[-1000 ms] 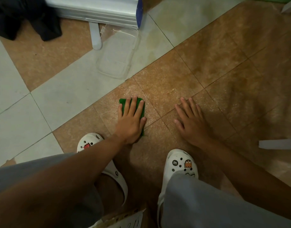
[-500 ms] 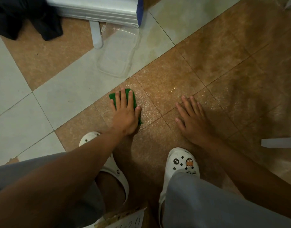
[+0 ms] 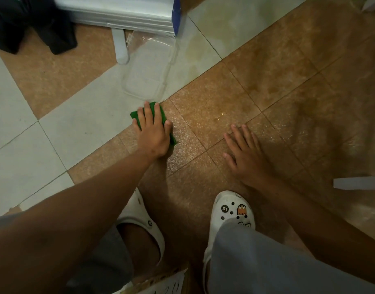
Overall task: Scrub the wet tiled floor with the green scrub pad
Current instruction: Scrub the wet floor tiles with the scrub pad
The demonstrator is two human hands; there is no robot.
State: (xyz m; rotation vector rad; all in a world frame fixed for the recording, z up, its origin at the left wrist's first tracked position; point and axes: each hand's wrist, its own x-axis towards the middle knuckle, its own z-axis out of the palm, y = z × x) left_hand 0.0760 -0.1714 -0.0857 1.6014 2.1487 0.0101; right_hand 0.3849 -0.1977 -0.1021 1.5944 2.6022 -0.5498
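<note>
The green scrub pad (image 3: 135,115) lies flat on the wet tiled floor (image 3: 214,107), at the seam between a brown tile and a pale tile. My left hand (image 3: 153,132) presses down on it with fingers spread over the top, so most of the pad is hidden. Only its left corner and right edge show. My right hand (image 3: 244,153) rests flat on a brown tile to the right, fingers apart, holding nothing. The brown tiles around both hands glisten with water.
A clear plastic lid (image 3: 149,68) lies just beyond the pad. Behind it stands a white appliance (image 3: 123,13) with a foot (image 3: 120,47), and dark cloth (image 3: 31,24) lies far left. My white clogs (image 3: 231,211) are near me. A white strip (image 3: 358,183) lies at right.
My left hand has pushed the pad forward and to the left, from the brown tile up to the pale tile's edge near the clear lid. My right hand has stayed planted.
</note>
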